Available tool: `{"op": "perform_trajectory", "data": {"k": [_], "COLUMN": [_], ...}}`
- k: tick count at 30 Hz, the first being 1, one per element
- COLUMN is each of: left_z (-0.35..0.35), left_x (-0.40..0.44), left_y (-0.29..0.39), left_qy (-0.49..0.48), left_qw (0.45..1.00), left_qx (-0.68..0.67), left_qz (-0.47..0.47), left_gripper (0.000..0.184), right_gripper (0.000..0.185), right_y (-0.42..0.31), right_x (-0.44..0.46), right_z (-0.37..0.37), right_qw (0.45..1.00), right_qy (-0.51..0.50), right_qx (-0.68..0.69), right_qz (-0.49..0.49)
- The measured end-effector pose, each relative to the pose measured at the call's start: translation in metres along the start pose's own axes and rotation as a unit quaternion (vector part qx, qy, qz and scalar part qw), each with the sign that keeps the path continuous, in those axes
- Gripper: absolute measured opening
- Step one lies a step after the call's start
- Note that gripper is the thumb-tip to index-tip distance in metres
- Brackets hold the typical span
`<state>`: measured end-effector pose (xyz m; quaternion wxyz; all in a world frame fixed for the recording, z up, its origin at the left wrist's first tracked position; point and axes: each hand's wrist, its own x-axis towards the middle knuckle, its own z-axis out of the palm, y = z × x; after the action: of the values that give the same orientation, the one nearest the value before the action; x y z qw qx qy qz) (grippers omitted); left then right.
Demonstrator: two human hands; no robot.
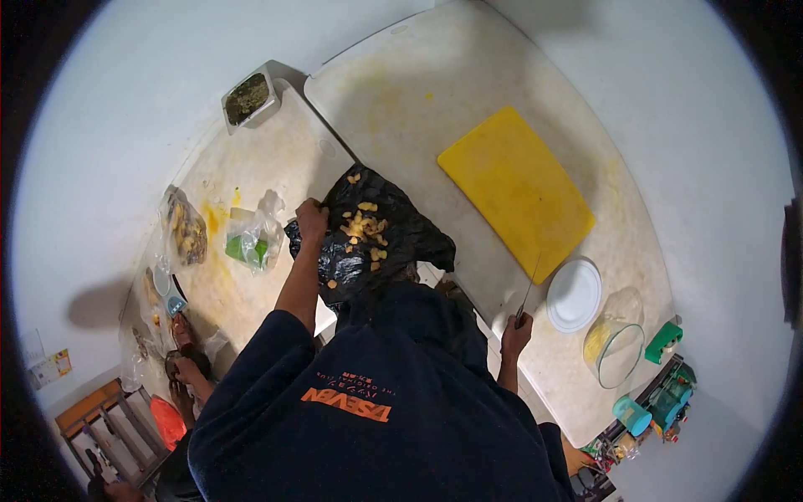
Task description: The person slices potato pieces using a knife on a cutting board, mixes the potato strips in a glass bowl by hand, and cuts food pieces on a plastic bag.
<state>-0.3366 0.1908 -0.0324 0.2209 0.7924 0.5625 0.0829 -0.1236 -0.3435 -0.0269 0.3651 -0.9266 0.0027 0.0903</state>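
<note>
My left hand (312, 221) is closed on the edge of a black plastic bag (410, 230), spread out in front of my body. Several yellowish chopped pieces (365, 227) lie on the bag, most of them bunched near its middle. In my right hand (516, 336) is a knife (526, 299), gripped by its handle, with the blade pointing over the near corner of a yellow cutting board (519, 192). A white lid-like disc (574, 295) lies just right of the knife.
A glass bowl (615, 355) with yellow contents stands at the right, near a teal cup (631, 415). Clear plastic bags (253, 240) lie on the left table. A metal container (250, 96) of dark green stuff sits at its far end. Another person's hands (191, 376) are at lower left.
</note>
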Motion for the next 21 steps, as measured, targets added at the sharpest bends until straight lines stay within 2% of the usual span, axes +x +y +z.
{"op": "perform_trajectory", "data": {"k": [4, 7, 10, 13, 16, 17, 20, 21], "left_z": [-0.001, -0.026, -0.025, -0.026, -0.039, -0.026, 0.016, 0.013], "left_x": [-0.001, -0.007, -0.003, -0.012, -0.032, -0.023, 0.014, 0.02], "left_y": [-0.001, 0.016, 0.012, 0.031, 0.067, 0.053, 0.028, 0.034], "left_qy": [0.043, 0.011, 0.12, -0.047, -0.104, -0.067, 0.074, 0.048], "left_qw": [0.995, 0.984, 0.982, 0.939, 0.974, 0.982, 0.981, 0.988], "left_qx": [-0.092, -0.156, -0.147, -0.34, -0.189, -0.1, -0.075, -0.055], "left_qz": [-0.006, -0.09, -0.017, 0.009, 0.073, 0.148, 0.162, 0.14], "left_gripper": [0.024, 0.02, 0.02, 0.021, 0.021, 0.028, 0.037, 0.047], "right_gripper": [0.031, 0.031, 0.03, 0.03, 0.031, 0.032, 0.033, 0.033], "right_y": [0.002, 0.003, 0.006, 0.019, 0.028, 0.028, 0.025, 0.027], "right_x": [-0.007, -0.016, -0.02, -0.026, -0.031, -0.032, -0.039, -0.042], "right_z": [-0.003, -0.009, -0.009, -0.005, -0.006, -0.007, -0.012, -0.013], "right_qw": [1.0, 0.999, 0.998, 0.997, 0.997, 0.997, 0.996, 0.995], "right_qy": [0.01, 0.02, 0.045, 0.07, 0.065, 0.061, 0.063, 0.07], "right_qx": [-0.002, 0.014, 0.008, 0.011, 0.017, 0.018, 0.018, 0.017], "right_qz": [0.013, 0.03, 0.032, 0.014, 0.032, 0.046, 0.068, 0.062]}}
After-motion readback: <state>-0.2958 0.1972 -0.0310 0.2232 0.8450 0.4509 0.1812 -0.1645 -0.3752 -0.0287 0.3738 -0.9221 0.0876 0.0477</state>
